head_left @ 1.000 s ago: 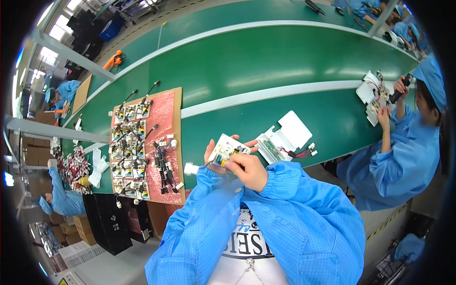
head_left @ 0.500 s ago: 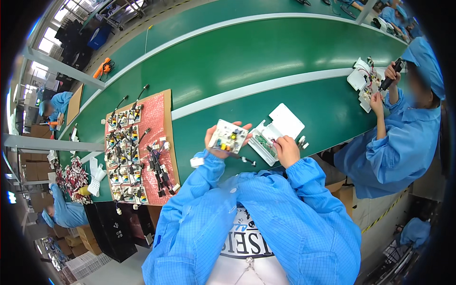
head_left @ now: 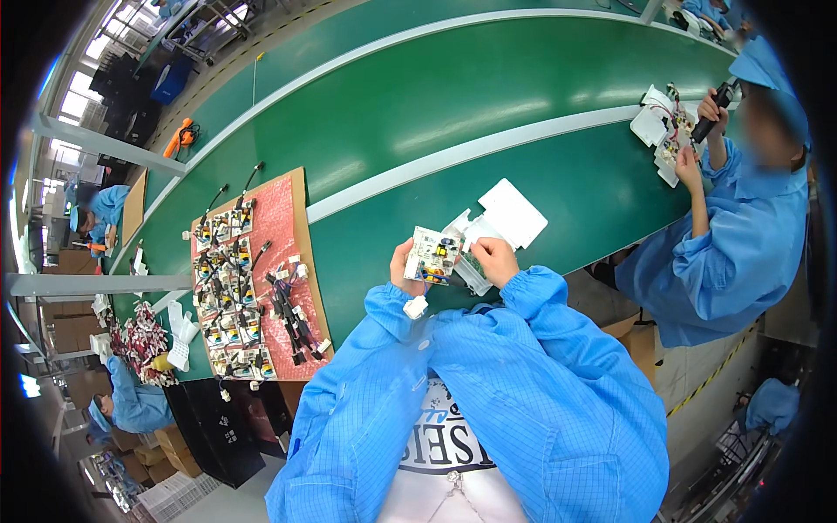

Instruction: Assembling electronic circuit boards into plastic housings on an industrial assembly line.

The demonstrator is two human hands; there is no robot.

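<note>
My left hand (head_left: 402,267) is closed round the left edge of a circuit board (head_left: 427,254), whose yellow, blue and black parts face up. A white connector (head_left: 416,307) hangs from the board below this hand. My right hand (head_left: 499,261) is closed, its fingertips pinched together over the side of a white plastic housing (head_left: 472,277); what they hold, if anything, is hidden. The board covers the housing's left part. Behind my right hand a flat white cover (head_left: 514,214) lies on the green bench, against the housing.
To my left, pink bubble wrap on cardboard (head_left: 301,218) carries several circuit boards (head_left: 235,327) and a bundle of black cables (head_left: 292,318). A co-worker (head_left: 724,209) at the right holds a black power tool (head_left: 715,112) over white parts. A pale rail (head_left: 488,154) crosses the bench.
My left hand has brought the circuit board right and over the housing, turning from a flat palm to an edge grip. My right hand has moved left and up, towards the board.
</note>
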